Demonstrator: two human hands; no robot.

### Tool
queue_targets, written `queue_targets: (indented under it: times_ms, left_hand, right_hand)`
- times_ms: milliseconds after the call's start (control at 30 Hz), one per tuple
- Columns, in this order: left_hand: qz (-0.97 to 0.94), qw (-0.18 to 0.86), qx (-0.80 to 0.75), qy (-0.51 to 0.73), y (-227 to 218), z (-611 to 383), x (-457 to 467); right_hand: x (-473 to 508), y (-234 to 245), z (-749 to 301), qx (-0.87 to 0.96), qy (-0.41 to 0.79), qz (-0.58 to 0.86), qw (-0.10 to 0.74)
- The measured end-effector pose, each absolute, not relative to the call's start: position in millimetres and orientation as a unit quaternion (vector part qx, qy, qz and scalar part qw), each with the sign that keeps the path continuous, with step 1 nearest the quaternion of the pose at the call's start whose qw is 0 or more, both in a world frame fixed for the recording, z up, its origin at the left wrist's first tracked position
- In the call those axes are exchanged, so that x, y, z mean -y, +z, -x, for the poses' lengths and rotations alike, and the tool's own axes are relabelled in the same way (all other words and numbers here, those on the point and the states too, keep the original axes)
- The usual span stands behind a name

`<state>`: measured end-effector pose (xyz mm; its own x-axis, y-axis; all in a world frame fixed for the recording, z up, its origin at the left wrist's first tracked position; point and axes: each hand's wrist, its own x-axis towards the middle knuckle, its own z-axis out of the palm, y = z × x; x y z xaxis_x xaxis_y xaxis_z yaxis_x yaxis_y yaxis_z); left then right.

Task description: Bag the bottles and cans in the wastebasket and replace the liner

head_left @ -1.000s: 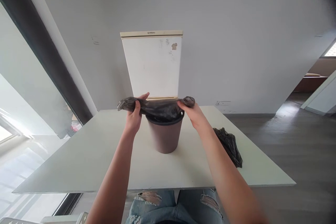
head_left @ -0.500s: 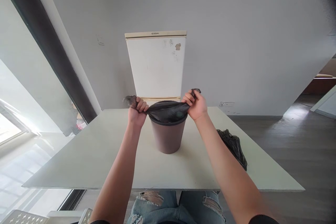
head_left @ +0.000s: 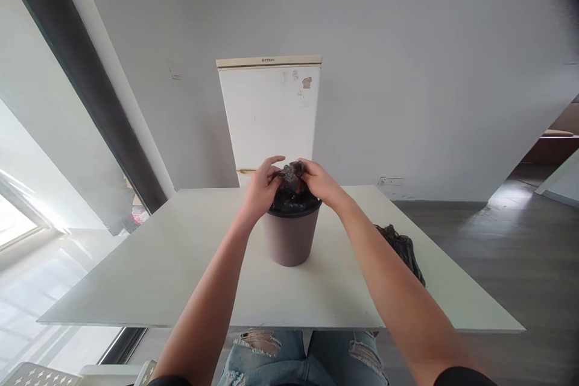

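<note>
A mauve-brown trash can with a dark rim stands upright on the pale table. Gathered black plastic of a garbage bag bunches up above its mouth. My left hand pinches one end of the bag between thumb and fingers, its index finger stretched out. From the other side my right hand grips the opposite end, fingers closed and partly hidden. Both hands are close together over the can. What lies inside the can is hidden by the bag.
A second, crumpled black plastic bag lies on the table at the right, partly behind my right forearm. A white refrigerator stands behind the table against the grey wall. A pale perforated chair shows at the lower left.
My hands were apart, pulling the bag's ends taut to either side. Now they have come together above the can, and the bag's ends bunch up between them.
</note>
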<state>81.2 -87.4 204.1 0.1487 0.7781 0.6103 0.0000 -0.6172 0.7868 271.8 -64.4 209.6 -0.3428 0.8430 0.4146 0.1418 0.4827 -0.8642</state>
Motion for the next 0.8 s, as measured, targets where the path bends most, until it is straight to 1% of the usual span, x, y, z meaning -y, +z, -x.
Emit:
queue_targets:
  times_ms: [67,200,300,400,533,633,800]
  left_hand:
    - [-0.667,0.351,-0.283,0.593,202,-85,84]
    - [-0.677,0.339,-0.276,0.592,200,-89,81]
    - [-0.693,0.37,-0.266,0.558,202,-90,82]
    - [-0.689,0.401,-0.272,0.539,203,-90,81]
    - [-0.675,0.461,-0.273,0.507,203,-87,77]
    - [-0.673,0.443,-0.283,0.521,201,-89,77]
    - [-0.618,0.385,-0.313,0.61,200,-97,78]
  right_hand:
    - [64,207,-270,0.739,0.366,0.329,0.46]
    - [61,204,-270,0.748,0.353,0.335,0.452]
    - [60,203,-272,0.764,0.348,0.326,0.436]
    - [63,206,-272,0.791,0.315,0.294,0.434]
    - [68,210,-272,0.826,0.294,0.283,0.389]
    - [69,211,-271,0.831,0.307,0.275,0.374]
    - [72,209,-269,0.804,0.314,0.289,0.413]
